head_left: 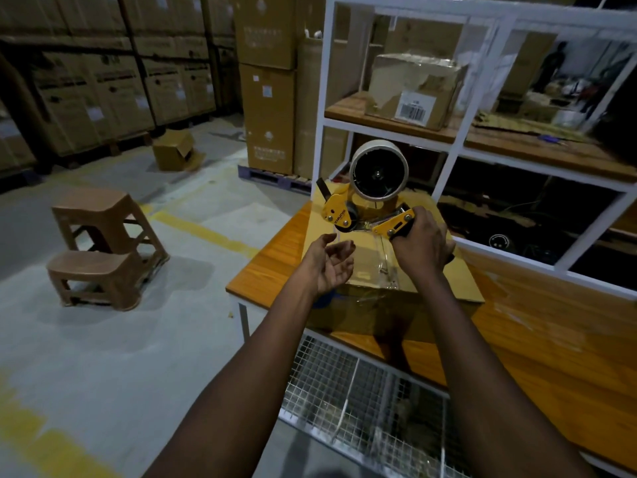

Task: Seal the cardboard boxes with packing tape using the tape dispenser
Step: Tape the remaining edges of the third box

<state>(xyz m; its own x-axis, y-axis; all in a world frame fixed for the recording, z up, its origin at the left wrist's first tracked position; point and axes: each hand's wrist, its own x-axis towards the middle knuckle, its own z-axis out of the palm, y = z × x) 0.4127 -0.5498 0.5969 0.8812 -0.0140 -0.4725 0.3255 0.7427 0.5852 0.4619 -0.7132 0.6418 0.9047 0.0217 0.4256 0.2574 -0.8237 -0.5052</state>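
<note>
A cardboard box [358, 270] lies on the wooden table [262, 270], with a strip of clear tape [386, 260] running down its top seam. My right hand [422, 246] grips the handle of a yellow tape dispenser [348, 215], which is lifted above the box's far end; its tape roll [378, 174] stands uppermost. My left hand [329, 263] hovers palm up over the box's left side, fingers loosely curled, holding nothing.
A white-framed shelf unit [448, 157] rises behind the table, with another taped box [413, 88] on it. A wire mesh basket [362, 391] sits below the table's near edge. Two brown plastic stools [103, 243] stand on the floor at left; stacked cartons [269, 84] line the back.
</note>
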